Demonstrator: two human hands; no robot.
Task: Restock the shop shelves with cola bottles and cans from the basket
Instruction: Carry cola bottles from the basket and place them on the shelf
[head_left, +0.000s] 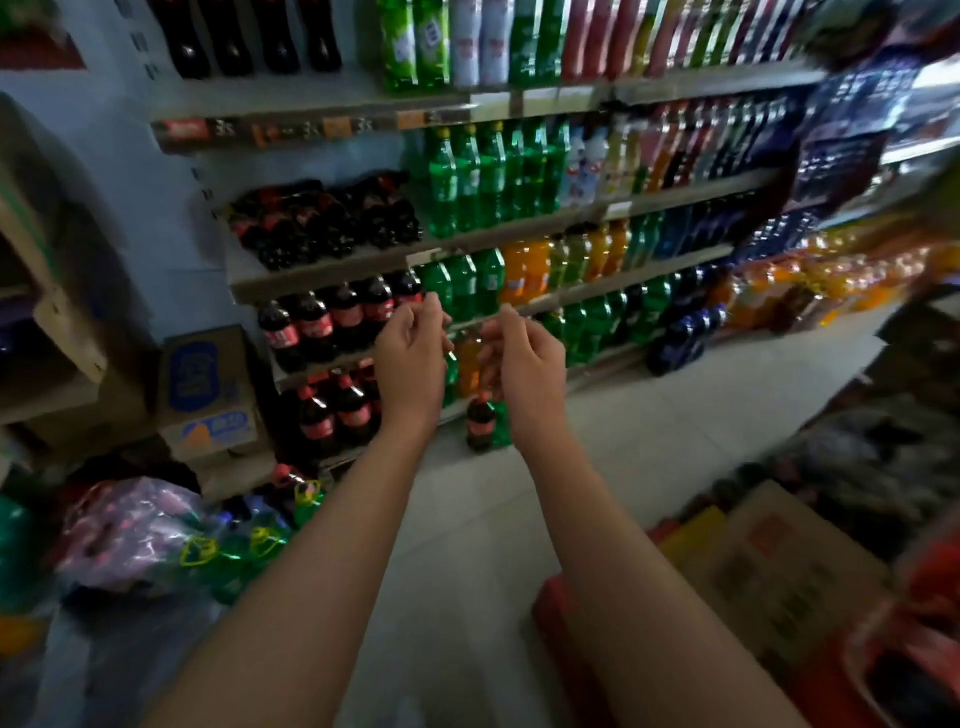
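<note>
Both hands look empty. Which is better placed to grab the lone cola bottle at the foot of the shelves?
Right, likely. The right hand is empty and sits just above the cola bottle in this view; the left hand, also empty, is further left, before the shelved colas.

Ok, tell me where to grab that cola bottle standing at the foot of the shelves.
Take the cola bottle by its neck, just under the red cap, coming from above. It stands upright with the top free, while a green bottle crowds one side and the shelf unit backs it.
</note>
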